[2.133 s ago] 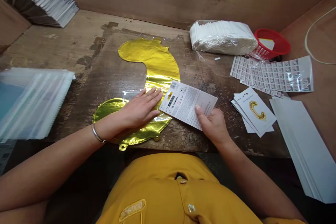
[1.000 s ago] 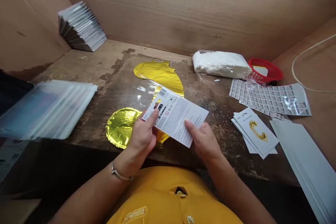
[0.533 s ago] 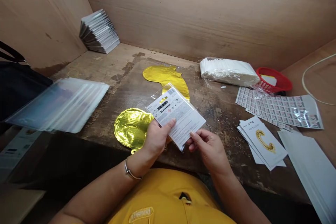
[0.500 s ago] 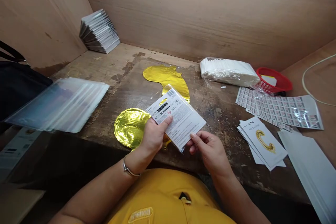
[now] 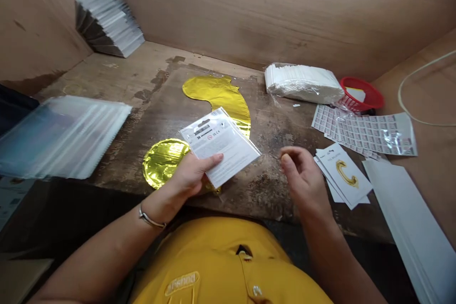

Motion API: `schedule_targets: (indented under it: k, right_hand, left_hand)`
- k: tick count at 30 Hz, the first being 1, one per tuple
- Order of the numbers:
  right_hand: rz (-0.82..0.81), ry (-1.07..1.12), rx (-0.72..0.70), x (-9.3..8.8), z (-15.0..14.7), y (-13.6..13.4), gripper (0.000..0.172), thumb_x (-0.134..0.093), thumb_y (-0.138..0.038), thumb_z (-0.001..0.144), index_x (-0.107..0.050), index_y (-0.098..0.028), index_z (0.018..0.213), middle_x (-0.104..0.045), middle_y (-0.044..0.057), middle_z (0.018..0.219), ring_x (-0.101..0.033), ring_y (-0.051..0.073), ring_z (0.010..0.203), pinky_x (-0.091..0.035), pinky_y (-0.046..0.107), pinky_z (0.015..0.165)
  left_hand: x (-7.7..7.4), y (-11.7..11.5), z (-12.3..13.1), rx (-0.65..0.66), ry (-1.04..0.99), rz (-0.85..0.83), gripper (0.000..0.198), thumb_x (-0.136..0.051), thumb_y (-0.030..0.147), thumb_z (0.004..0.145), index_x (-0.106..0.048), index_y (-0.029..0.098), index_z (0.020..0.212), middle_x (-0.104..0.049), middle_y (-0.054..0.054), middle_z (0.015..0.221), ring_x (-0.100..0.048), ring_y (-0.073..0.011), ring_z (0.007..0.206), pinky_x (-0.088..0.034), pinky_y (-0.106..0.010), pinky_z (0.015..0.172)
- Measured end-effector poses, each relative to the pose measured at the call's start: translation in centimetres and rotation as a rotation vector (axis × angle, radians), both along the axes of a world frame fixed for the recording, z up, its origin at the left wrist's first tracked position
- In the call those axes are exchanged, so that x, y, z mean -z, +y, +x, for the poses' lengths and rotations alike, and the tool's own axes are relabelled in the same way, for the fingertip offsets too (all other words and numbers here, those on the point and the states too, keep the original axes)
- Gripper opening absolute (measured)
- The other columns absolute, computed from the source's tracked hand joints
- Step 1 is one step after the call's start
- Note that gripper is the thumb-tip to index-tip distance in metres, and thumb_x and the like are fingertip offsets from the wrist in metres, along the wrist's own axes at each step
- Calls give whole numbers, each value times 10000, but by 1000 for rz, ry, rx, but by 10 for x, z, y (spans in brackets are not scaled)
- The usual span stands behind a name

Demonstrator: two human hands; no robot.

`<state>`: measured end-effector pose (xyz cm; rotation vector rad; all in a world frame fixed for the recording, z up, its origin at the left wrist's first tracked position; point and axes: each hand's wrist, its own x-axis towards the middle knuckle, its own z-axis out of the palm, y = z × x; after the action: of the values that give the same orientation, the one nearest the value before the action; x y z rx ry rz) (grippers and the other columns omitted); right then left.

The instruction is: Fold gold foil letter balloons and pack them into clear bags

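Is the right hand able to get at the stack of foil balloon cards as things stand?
Probably yes: the right hand looks empty and hovers close beside the stack of foil balloon cards, with only the wooden bench between them. The left hand holds the printed packet, well clear.

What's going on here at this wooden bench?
A person is working at a worn wooden workbench. Their left hand holds a white printed card in a clear plastic sleeve, while their right hand hangs empty above the bench, fingers curled. A flat gold foil balloon lies partly beneath the card. Off to the right are a stack of white cards printed with a gold letter C, sheets of small printed labels and a red plastic basket.
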<state>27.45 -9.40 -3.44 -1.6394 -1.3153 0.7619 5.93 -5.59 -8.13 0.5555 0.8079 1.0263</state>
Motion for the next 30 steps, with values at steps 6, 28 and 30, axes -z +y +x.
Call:
schedule_targets:
  k: [6,28,30]
  right_hand:
    - [-383,336,-254,19,-8,31,309,-692,-477,721,-550,-206,678,-615,-21,542,-517,115,436,-440,238,432]
    - [72,-951,106,19,99,263,275,-523,-178,853,-672,-106,1072,-667,160,1060,-574,255,909,-416,328,816]
    - [52,-961,118,19,99,266,225,-504,-151,851,-689,-113,974,-673,153,1000,-572,249,866,-414,326,797]
  left_hand:
    - [-22,21,-24,173,479,263,617,-746,467,760,-579,152,1263,-652,-167,1241,-617,-377,1141,-541,-524,926]
    - [11,51,-12,463,1423,1314,497,-579,432,863,-606,146,1269,-552,-203,1355,-524,-379,1255,-447,-553,1047]
    - [12,51,-12,456,1415,1306,468,-584,419,859,-626,149,1240,-554,-203,1355,-520,-387,1261,-424,-573,1061]
